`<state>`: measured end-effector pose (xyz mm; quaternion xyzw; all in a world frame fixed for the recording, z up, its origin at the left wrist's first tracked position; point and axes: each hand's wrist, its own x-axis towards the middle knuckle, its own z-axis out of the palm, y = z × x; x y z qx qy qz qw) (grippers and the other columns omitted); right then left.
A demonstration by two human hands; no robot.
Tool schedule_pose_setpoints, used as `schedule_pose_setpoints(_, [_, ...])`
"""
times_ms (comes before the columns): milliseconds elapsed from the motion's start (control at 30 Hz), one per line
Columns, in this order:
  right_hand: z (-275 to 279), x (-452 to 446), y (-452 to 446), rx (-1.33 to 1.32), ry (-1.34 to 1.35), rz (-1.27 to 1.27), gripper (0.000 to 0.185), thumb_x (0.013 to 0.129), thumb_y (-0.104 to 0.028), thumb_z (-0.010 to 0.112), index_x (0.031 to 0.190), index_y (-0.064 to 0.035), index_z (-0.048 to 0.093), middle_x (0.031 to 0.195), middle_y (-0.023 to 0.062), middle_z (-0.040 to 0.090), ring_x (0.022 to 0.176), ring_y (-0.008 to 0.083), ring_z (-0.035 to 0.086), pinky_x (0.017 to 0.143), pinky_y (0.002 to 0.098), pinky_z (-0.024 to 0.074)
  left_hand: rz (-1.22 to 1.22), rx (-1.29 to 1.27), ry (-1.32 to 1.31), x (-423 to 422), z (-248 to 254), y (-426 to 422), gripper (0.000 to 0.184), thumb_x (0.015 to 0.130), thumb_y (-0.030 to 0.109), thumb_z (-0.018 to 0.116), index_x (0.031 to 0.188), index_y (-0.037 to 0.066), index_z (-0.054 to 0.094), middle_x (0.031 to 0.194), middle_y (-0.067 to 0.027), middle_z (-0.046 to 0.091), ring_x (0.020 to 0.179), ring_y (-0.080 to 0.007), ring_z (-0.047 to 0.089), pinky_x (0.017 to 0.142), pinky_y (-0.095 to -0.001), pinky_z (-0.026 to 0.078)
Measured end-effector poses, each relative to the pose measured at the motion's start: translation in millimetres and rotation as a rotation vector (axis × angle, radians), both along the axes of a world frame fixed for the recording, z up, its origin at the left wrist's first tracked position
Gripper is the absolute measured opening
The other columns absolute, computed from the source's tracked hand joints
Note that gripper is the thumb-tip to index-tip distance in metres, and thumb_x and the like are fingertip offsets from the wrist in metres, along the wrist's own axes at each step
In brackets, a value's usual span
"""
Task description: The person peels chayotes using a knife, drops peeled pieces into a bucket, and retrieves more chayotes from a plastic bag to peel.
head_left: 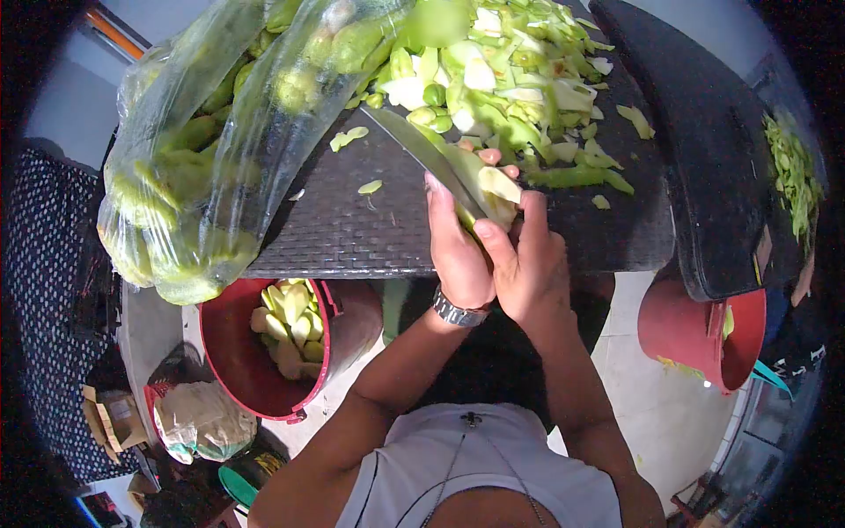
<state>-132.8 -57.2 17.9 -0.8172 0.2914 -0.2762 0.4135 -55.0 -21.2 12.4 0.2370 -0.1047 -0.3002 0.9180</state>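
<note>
My left hand (459,260), with a watch on its wrist, is wrapped round a pale green chayote (468,172); its fingertips show on the far side. My right hand (535,264) is closed on a knife (412,143), whose handle is hidden in the grip. The blade points up and to the left, lying along the chayote. A cut slice (499,185) sits against the chayote by my right fingers. Just beyond my hands, a heap of green peelings and pale pieces (528,84) spreads over the dark woven tabletop (352,224).
A clear plastic bag (198,167) of whole chayotes hangs over the table's left edge. Below it stands a red bucket (233,352) with cut slices (295,321). At right are a dark chair (695,150) and another red bucket (664,326). A sack (202,418) lies at lower left.
</note>
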Motion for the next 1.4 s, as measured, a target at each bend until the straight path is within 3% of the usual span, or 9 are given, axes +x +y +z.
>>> schedule_pose_setpoints(167, [18,-6,4,0.102,-0.143,0.087,0.069,0.096,-0.038,0.069,0.145,-0.0030,0.033,0.105,0.0324,0.067,0.094,0.0485,0.069,0.074,0.0547,0.0568,0.036,0.218,-0.118,11,-9,9,0.048,0.113,0.040,0.028,0.134,0.002,0.051,0.121,-0.0117,0.063,0.106,-0.0193,0.063,0.094,-0.0363,0.052])
schedule_pose_setpoints(367, [-3,1,-3,-0.322,-0.180,0.116,0.061,0.097,-0.020,0.067,0.152,-0.0053,0.043,0.100,0.0276,0.068,0.089,0.0472,0.069,0.074,0.0497,0.0566,0.169,0.397,-0.349,10,4,5,0.041,0.113,0.029,0.033,0.126,0.001,0.059,0.116,-0.0091,0.066,0.103,-0.0152,0.060,0.094,-0.0322,0.049])
schedule_pose_setpoints(500, [10,-4,-2,-0.114,-0.119,0.150,0.044,0.103,-0.026,0.059,0.140,-0.0034,0.053,0.084,0.0222,0.068,0.073,0.0413,0.068,0.066,0.0471,0.0555,0.287,0.569,-0.553,10,7,7,0.039,0.113,0.029,0.036,0.123,-0.001,0.060,0.113,-0.0093,0.066,0.099,-0.0136,0.059,0.090,-0.0299,0.048])
schedule_pose_setpoints(633, [35,-11,-15,0.636,0.083,0.150,0.038,0.109,-0.037,0.047,0.110,-0.0018,0.061,0.067,0.0102,0.063,0.049,0.0210,0.061,0.047,0.0350,0.0494,0.196,0.546,-0.412,22,2,7,0.042,0.112,0.033,0.037,0.119,-0.001,0.062,0.105,-0.0096,0.068,0.090,-0.0139,0.061,0.082,-0.0300,0.049])
schedule_pose_setpoints(667, [32,-14,-24,0.880,-0.180,0.288,0.044,0.110,-0.043,0.041,0.098,-0.0044,0.058,0.063,0.0032,0.057,0.044,0.0090,0.052,0.041,0.0263,0.0421,0.086,0.365,-0.148,23,2,6,0.045,0.111,0.039,0.039,0.120,0.001,0.062,0.107,-0.0112,0.069,0.088,-0.0166,0.065,0.078,-0.0321,0.052])
schedule_pose_setpoints(800, [47,-20,-31,0.691,-0.124,0.092,0.037,0.111,-0.036,0.042,0.110,-0.0043,0.061,0.061,0.0034,0.056,0.043,0.0108,0.049,0.042,0.0266,0.0402,-0.397,-0.059,0.083,55,7,10,0.049,0.106,0.043,0.047,0.130,0.002,0.058,0.116,-0.0154,0.069,0.100,-0.0291,0.068,0.092,-0.0426,0.054])
schedule_pose_setpoints(900, [47,-34,-25,0.688,0.102,0.115,0.035,0.110,-0.034,0.043,0.113,-0.0033,0.060,0.061,0.0036,0.056,0.043,0.0112,0.048,0.042,0.0281,0.0401,-0.163,0.039,0.218,55,9,2,0.047,0.105,0.042,0.048,0.130,0.004,0.059,0.117,-0.0132,0.070,0.103,-0.0282,0.069,0.094,-0.0417,0.053])
schedule_pose_setpoints(1133, [42,-45,-12,0.626,0.191,0.062,0.036,0.110,-0.033,0.043,0.118,-0.0019,0.059,0.059,0.0043,0.055,0.043,0.0117,0.049,0.042,0.0303,0.0413,-0.124,0.206,0.076,52,6,3,0.041,0.106,0.037,0.052,0.127,0.003,0.060,0.115,-0.0090,0.071,0.101,-0.0219,0.070,0.091,-0.0370,0.055])
schedule_pose_setpoints(1400, [26,-43,-8,0.645,0.130,0.160,0.039,0.111,-0.035,0.038,0.120,-0.0020,0.057,0.062,0.0054,0.057,0.046,0.0125,0.052,0.043,0.0317,0.0443,-0.333,0.129,0.055,39,9,0,0.057,0.109,0.049,0.037,0.127,-0.001,0.058,0.106,-0.0162,0.071,0.090,-0.0285,0.073,0.081,-0.0413,0.059])
